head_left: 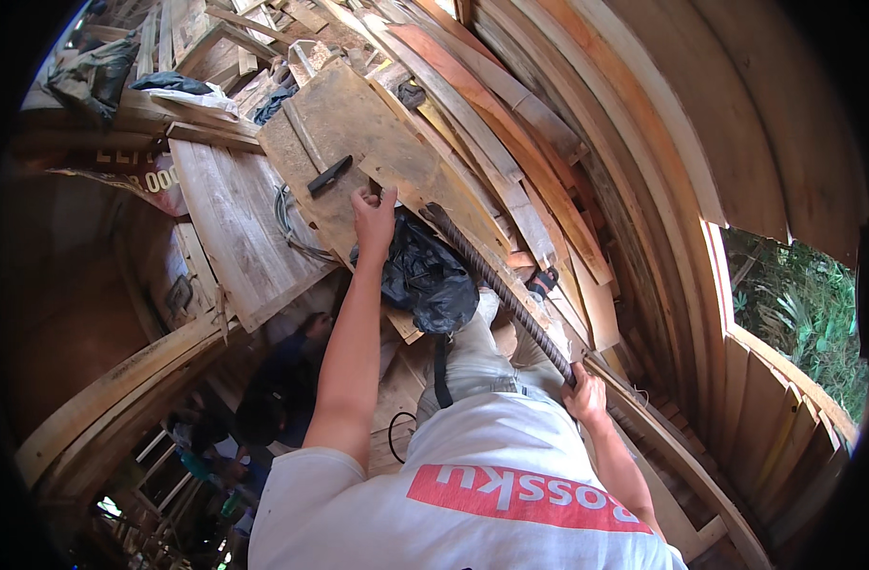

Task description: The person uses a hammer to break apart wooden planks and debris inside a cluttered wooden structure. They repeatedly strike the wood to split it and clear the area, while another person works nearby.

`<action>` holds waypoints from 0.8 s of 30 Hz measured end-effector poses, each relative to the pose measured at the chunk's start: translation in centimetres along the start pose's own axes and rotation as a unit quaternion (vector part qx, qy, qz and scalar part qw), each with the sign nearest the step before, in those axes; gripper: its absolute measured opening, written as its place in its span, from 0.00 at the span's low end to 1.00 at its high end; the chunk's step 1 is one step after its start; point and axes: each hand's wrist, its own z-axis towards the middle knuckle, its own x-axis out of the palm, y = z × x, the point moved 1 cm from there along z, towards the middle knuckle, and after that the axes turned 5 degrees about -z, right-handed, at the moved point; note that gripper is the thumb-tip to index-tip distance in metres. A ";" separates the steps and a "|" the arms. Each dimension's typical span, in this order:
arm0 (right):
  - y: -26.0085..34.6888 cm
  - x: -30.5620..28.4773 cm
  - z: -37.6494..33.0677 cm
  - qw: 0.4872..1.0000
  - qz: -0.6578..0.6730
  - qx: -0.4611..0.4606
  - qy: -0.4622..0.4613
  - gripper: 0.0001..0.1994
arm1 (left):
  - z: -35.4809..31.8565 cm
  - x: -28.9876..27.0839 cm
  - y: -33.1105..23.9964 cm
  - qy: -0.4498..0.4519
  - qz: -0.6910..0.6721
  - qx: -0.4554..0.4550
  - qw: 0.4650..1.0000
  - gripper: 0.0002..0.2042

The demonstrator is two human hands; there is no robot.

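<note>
My right hand point(585, 395) is closed around the near end of a long spiral metal rod point(496, 285). The rod slants away to the upper left, and its far end lies by the edge of a worn wooden board point(396, 142). My left hand point(374, 214) reaches over that board with thumb and bent fingers apart; I make out nothing between them. Just below its wrist a crumpled black plastic bag point(430, 275) hangs beside the board, above my legs. A short black bar-shaped object point(330, 177) lies on the board near my left fingertips.
Long planks point(501, 133) are stacked along the curved wooden wall point(634, 142) at right, with an opening point(795, 313) onto greenery. A grey plank panel point(240, 223) and a coiled cable point(287, 223) lie left of the board. Someone in dark clothing point(287, 366) is lower down at left.
</note>
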 end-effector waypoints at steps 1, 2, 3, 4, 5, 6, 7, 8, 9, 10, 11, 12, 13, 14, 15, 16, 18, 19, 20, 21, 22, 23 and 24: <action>-0.1 0.2 0.0 1.000 -0.010 0.000 -0.003 0.16 | 0.4 1.0 -0.4 -0.012 0.000 -0.035 0.999 0.35; -0.1 0.1 -0.1 1.000 -0.008 -0.001 -0.003 0.16 | 0.7 1.8 -0.9 -0.024 0.000 -0.069 0.997 0.39; 0.0 0.0 -0.3 1.000 -0.005 -0.002 -0.004 0.17 | 1.0 2.4 -1.2 -0.036 0.000 -0.103 0.994 0.42; 0.1 -0.1 -0.5 1.000 0.001 -0.001 -0.005 0.17 | 1.2 2.9 -1.4 -0.036 0.018 -0.108 0.993 0.42; 0.4 -0.2 -0.8 1.000 0.014 0.000 -0.016 0.16 | 1.5 3.4 -1.3 -0.036 0.037 -0.113 0.992 0.41; 0.4 0.0 -1.0 1.000 0.013 0.000 -0.018 0.15 | 1.8 3.9 -1.1 -0.035 0.056 -0.118 0.991 0.41; 0.4 0.1 -1.2 1.000 0.009 0.001 -0.021 0.14 | 3.4 4.2 0.8 -0.034 0.070 -0.113 0.991 0.39; 0.2 0.2 -1.5 1.000 0.002 0.000 -0.023 0.13 | 5.9 4.1 3.9 -0.033 0.081 -0.109 0.990 0.38; -0.7 1.2 -2.0 1.000 0.005 0.014 -0.023 0.12 | 7.4 3.9 5.4 -0.029 0.097 -0.103 0.990 0.36; -0.7 1.3 -2.6 0.999 0.022 0.023 -0.032 0.12 | 7.5 3.3 5.4 0.004 0.060 -0.112 0.992 0.34; -0.3 1.1 -3.1 0.998 0.041 0.031 -0.043 0.12 | 6.9 2.4 4.8 0.038 0.024 -0.120 0.992 0.32; -0.1 0.9 -3.7 0.996 0.060 0.038 -0.054 0.12 | 6.1 1.7 4.3 0.070 -0.012 -0.128 0.989 0.30; -0.1 0.9 -4.1 0.995 0.062 0.057 -0.047 0.12 | 4.7 1.1 3.1 0.071 -0.046 -0.128 0.988 0.29; -0.3 0.9 -4.2 0.993 0.074 0.065 -0.058 0.12 | 3.3 0.3 2.0 0.071 -0.082 -0.131 0.985 0.28; -0.6 0.9 -4.5 0.992 0.084 0.074 -0.066 0.12 | 2.2 -0.3 1.7 0.072 -0.117 -0.137 0.981 0.28; -0.8 1.0 -4.9 0.990 0.092 0.080 -0.075 0.12 | 1.7 -0.8 2.3 0.083 -0.162 -0.128 0.975 0.26; -0.8 0.8 -5.1 0.986 0.095 0.086 -0.106 0.09 | 1.3 -1.7 3.7 0.107 -0.250 -0.110 0.956 0.25; -1.3 1.3 -5.0 0.985 0.094 0.090 -0.115 0.10 | 0.9 -1.7 3.3 0.130 -0.291 -0.100 0.943 0.24; -1.6 1.1 -5.2 0.984 0.090 0.095 -0.121 0.10 | 0.0 -2.0 3.0 0.151 -0.331 -0.097 0.926 0.24; -1.7 0.5 -5.0 0.981 0.125 0.107 -0.106 0.10 | -0.7 -2.2 2.7 0.172 -0.371 -0.094 0.908 0.23; -1.6 -0.4 -5.2 0.974 0.165 0.139 -0.073 0.10 | -1.2 -2.6 2.8 0.173 -0.388 -0.086 0.901 0.25; -1.7 -0.5 -5.1 0.970 0.168 0.152 -0.081 0.10 | -1.4 -2.8 2.5 0.175 -0.403 -0.075 0.895 0.26; -2.2 -0.4 -5.3 0.967 0.172 0.166 -0.090 0.10 | -1.7 -2.9 2.4 0.176 -0.419 -0.064 0.889 0.27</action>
